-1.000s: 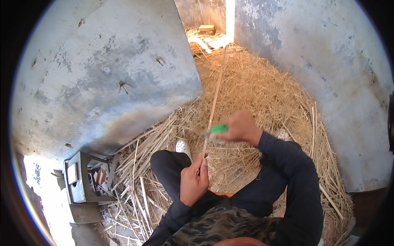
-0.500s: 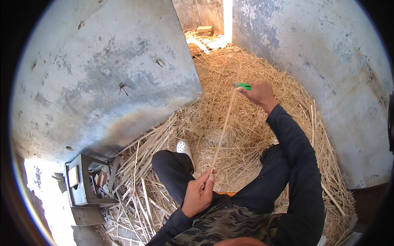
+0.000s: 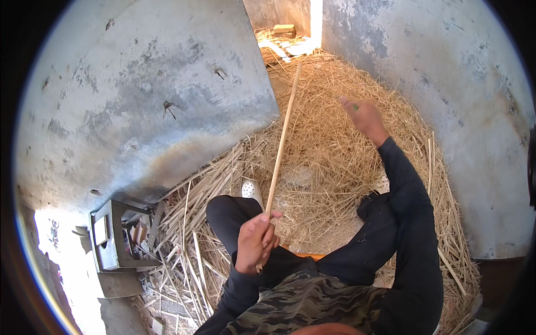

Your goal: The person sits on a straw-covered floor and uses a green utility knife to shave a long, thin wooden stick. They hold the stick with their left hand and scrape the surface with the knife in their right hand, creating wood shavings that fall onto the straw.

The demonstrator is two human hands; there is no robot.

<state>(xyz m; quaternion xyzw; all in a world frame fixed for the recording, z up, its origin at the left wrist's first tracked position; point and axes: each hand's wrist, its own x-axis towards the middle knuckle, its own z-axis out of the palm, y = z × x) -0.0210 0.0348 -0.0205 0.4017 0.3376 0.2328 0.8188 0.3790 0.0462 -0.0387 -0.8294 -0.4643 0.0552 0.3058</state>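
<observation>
My left hand is closed around the lower end of a long, thin wooden strip, a short stub of which pokes out below the fist. From there the strip slants up and away toward the far doorway. To the right and farther out, my right hand is closed on a small green-handled cutter. Only a bit of green shows between its fingers, and the blade is too blurred to make out. A gap separates this hand from the strip.
Pale shavings cover the floor ahead of my legs. A heap of split strips lies at left, beside a worn wooden stool on its side. Concrete walls flank both sides. A yellowish brick sits by the bright doorway.
The strip has swung left and come away from the cutter. My left hand has moved slightly left, turning around the strip. My right hand has shifted right and a little farther out, still holding the cutter.
</observation>
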